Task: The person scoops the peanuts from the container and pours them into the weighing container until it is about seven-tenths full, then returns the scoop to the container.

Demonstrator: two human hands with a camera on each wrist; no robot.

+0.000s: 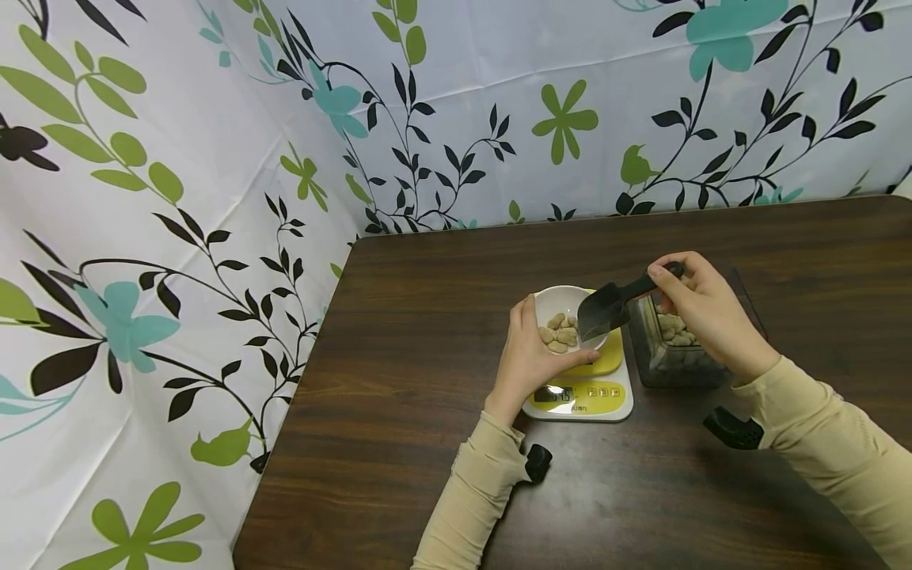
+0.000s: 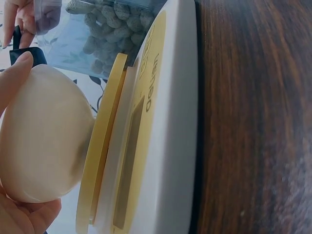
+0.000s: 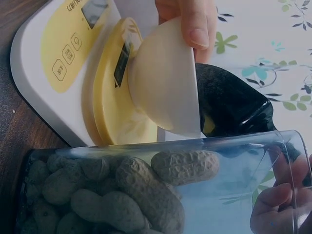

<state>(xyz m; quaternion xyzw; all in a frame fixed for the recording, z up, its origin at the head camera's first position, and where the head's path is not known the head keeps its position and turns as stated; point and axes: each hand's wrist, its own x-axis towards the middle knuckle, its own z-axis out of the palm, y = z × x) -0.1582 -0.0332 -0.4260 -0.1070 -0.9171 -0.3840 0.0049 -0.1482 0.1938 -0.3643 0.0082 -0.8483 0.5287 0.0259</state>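
Several peanuts [image 1: 559,334] are lying in a white bowl [image 1: 557,298] in the head view, which is standing on a scale [image 1: 598,400] well in from the left edge of the table [image 1: 399,356]. The left hand [image 1: 530,360] is gripping the bowl, thumb and fingers parted around it; the right hand [image 1: 701,307] is pinching a black scoop [image 1: 604,309] by its handle, the blade dipping into the bowl. The left-wrist view is showing the bowl's base meeting the yellow platform [image 2: 97,151]. In the right-wrist view, a clear container [image 3: 243,168] is holding more peanuts [image 3: 146,190] beside the scale; whether the right hand's other fingers are pressing together, one cannot tell.
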